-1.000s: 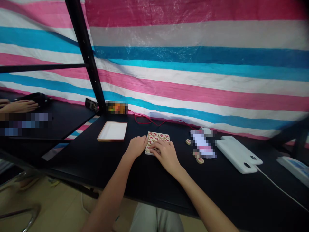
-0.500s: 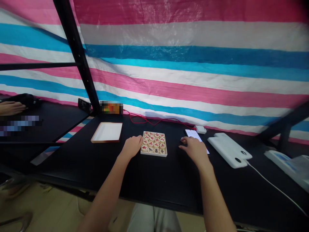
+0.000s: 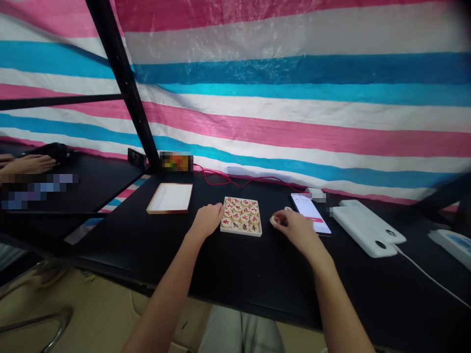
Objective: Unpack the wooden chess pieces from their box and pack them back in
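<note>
Round piece [image 3: 274, 220] caught at the right fingertips.
From here I see the right hand [image 3: 293, 227] pinching it, the white box [image 3: 241, 233] (rows of pieces [image 3: 234, 226] inside) left of those fingertips; the left hand's [image 3: 206, 219] fingers, bunched together, touch the box.

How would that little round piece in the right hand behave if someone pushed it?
The round piece in the right hand looks thick and rigid, so it probably won't bend. Its broad, low shape suggests it would slide rather than tip if laid flat on the black table. Its round rim means it might roll if stood on edge.
</note>
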{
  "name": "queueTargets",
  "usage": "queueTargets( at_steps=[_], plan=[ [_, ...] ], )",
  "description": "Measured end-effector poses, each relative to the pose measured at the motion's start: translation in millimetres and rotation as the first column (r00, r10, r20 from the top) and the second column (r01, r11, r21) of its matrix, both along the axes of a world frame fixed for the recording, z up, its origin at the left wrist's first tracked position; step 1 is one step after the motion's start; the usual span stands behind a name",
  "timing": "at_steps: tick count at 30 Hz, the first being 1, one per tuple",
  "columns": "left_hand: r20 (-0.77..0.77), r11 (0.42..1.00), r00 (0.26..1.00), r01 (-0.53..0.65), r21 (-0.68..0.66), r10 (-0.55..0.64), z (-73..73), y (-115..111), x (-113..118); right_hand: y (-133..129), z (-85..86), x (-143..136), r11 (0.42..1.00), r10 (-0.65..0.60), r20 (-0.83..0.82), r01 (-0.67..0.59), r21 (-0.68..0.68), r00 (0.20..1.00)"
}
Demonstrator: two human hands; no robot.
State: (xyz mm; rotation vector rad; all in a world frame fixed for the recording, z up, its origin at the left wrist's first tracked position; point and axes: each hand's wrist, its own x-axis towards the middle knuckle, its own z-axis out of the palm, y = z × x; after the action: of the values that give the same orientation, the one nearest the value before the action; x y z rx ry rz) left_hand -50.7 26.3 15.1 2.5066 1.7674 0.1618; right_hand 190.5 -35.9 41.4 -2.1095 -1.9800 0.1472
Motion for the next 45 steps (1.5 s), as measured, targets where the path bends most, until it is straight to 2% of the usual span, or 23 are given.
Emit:
queueTargets(
  at_steps=[3, 5, 7, 11, 25, 28, 32, 34, 37, 41, 45],
  plan=[
    [-0.005, 1.000, 1.000, 0.003, 0.007, -0.003, -0.4, 0.0, -0.4, -2.3, 4.2, -31.6, 0.963, 0.249, -0.109, -0.234, 0.135, 0.962],
    [-0.007, 1.000, 1.000, 0.009, 0.015, -0.009, -1.2, 0.3, -0.9, -6.5, 4.5, -50.3, 0.918, 0.361, -0.071, -0.341, 0.201, 0.930],
    [-0.005, 1.000, 1.000, 0.016, 0.026, -0.016, -2.4, 0.8, -1.3, -10.6, 2.6, -63.5, 0.884, 0.417, 0.010, -0.409, 0.225, 0.909],
    [-0.002, 0.999, 1.000, 0.020, 0.041, -0.019, -4.0, 1.1, -1.2, -13.6, -2.7, -72.3, 0.880, 0.387, 0.089, -0.396, 0.262, 0.918],
    [0.001, 1.000, 1.000, -0.002, -0.014, 0.002, 2.2, -1.9, 0.4, -13.6, -0.9, -77.7, 0.880, 0.365, 0.116, -0.383, 0.281, 0.924],
    [-0.002, 1.000, 1.000, -0.001, -0.016, 0.000, 3.4, -2.2, -0.2, -12.8, 9.0, -62.7, 0.898, 0.321, 0.107, -0.338, 0.281, 0.941],
    [-0.016, 1.000, 1.000, -0.004, -0.015, 0.003, 3.5, -1.2, -0.5, -23.7, 20.3, -5.0, 0.969, 0.131, 0.044, -0.137, 0.206, 0.990],
    [-0.018, 1.000, 1.000, -0.007, -0.018, 0.007, 4.0, -1.1, -0.1, -34.6, 16.2, 25.5, 0.990, 0.024, 0.095, -0.037, 0.138, 0.995],
    [-0.022, 1.000, 1.000, -0.013, -0.025, 0.012, 5.6, -2.0, 0.5, -49.8, 1.1, 51.8, 0.999, 0.014, 0.203, -0.023, 0.041, 0.979],
    [-0.021, 0.999, 1.000, -0.013, -0.035, 0.013, 7.1, -3.2, 1.3, -55.1, -8.6, 50.0, 0.997, 0.067, 0.183, -0.074, 0.029, 0.981],
    [-0.026, 0.999, 1.000, -0.019, -0.034, 0.018, 5.4, -2.5, 1.2, -39.1, 3.7, 19.0, 0.974, 0.207, -0.008, -0.205, 0.091, 0.978]
  ],
)
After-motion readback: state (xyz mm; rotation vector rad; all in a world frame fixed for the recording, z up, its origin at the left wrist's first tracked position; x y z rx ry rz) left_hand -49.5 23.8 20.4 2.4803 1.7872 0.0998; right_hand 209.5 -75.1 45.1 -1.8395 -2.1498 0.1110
